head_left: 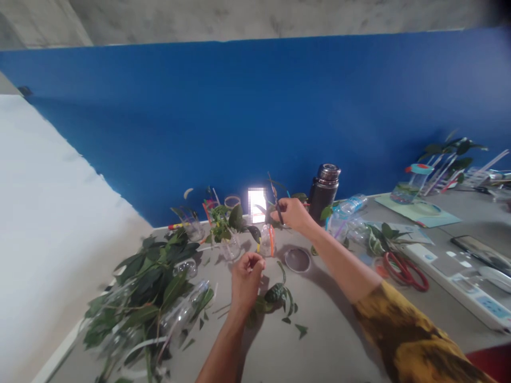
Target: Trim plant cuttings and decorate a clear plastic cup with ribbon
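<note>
Two bare hands, left hand (246, 279) & right hand (294, 213) (L, R below), over a grey bench (339, 330) strewn w/ foliage & clear plastic.

Item 1: dark, slender, pointed tool (275, 197), poss. scissors; too blurred to be sure. Loc.: in R hand, tip up, near the small clear plastic cup w/ orange & yellow strips (265, 247).

Risks (judged): a low sweep of R forearm could knock the strip-marked cup, which looks light & easily tipped; shallow round grey dish (297, 260) lies nearby, also within reach of a stray wrist. Tool tip could nick a finger if hands close in together. Neighbouring clear plastic cup of green sprigs (230, 249) looks top-heavy; a snagged leaf might pull it over. Loose dark-green leaf cuttings (276, 292) beside L wrist could get dragged by that arm.

Pose, R: arm in from lower right, yellow-and-black patterned sleeve (407, 335) ending on forearm, forearm slanting up & inward; thumb & fingers clamped on tool.

Pose, L: forearm up from bottom centre, hand on near side of both cups, fingers curled, thumb & index together; can't tell if anything is pinched there.
</note>
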Demonstrator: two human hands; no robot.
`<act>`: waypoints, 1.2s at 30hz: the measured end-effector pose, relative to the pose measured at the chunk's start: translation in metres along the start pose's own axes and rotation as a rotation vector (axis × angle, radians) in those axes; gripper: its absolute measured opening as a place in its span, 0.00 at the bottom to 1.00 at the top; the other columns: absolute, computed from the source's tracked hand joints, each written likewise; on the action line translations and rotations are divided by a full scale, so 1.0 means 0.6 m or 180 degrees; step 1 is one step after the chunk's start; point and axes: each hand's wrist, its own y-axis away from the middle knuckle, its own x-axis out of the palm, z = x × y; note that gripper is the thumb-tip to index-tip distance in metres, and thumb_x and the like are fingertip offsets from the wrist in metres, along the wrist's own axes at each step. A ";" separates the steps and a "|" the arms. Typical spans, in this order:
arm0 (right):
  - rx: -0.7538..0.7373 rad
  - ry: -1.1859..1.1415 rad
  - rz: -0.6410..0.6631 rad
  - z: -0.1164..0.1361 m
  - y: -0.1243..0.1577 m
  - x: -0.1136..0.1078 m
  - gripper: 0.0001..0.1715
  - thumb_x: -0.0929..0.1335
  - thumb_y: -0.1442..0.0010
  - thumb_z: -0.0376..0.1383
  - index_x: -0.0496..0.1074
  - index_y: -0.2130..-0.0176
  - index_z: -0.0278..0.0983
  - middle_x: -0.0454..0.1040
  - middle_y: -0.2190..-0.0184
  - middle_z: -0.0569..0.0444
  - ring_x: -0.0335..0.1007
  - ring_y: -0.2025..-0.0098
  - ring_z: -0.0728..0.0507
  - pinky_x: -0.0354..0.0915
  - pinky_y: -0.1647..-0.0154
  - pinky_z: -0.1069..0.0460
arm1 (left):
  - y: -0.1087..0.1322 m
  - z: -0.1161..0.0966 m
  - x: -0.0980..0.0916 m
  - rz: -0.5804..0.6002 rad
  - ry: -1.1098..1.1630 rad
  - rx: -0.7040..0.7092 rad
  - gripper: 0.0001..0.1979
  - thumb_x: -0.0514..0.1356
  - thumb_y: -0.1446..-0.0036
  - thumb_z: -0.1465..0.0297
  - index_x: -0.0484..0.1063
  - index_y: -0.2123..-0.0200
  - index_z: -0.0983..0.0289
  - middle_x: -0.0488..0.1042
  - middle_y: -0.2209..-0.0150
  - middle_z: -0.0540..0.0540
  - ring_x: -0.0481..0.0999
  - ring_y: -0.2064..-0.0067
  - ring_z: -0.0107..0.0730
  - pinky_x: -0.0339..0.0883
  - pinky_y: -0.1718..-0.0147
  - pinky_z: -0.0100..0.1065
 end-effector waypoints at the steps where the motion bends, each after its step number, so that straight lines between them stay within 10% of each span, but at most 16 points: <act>1: -0.0002 0.0015 -0.0005 -0.001 0.000 0.000 0.08 0.71 0.55 0.33 0.67 0.78 0.37 0.59 0.82 0.62 0.53 0.76 0.50 0.50 0.75 0.53 | 0.000 0.000 0.000 0.0005 0.0008 0.0013 0.08 0.61 0.50 0.63 0.73 0.71 0.62 0.76 0.73 0.50 0.72 0.73 0.29 0.68 0.72 0.29; 36: -0.0203 0.0762 0.0633 0.022 -0.047 -0.011 0.14 0.74 0.53 0.30 0.65 0.81 0.37 0.63 0.83 0.61 0.57 0.76 0.51 0.49 0.75 0.52 | 0.004 -0.015 -0.003 -0.0067 0.0068 -0.0003 0.07 0.61 0.50 0.64 0.74 0.72 0.62 0.76 0.73 0.52 0.74 0.72 0.31 0.68 0.71 0.30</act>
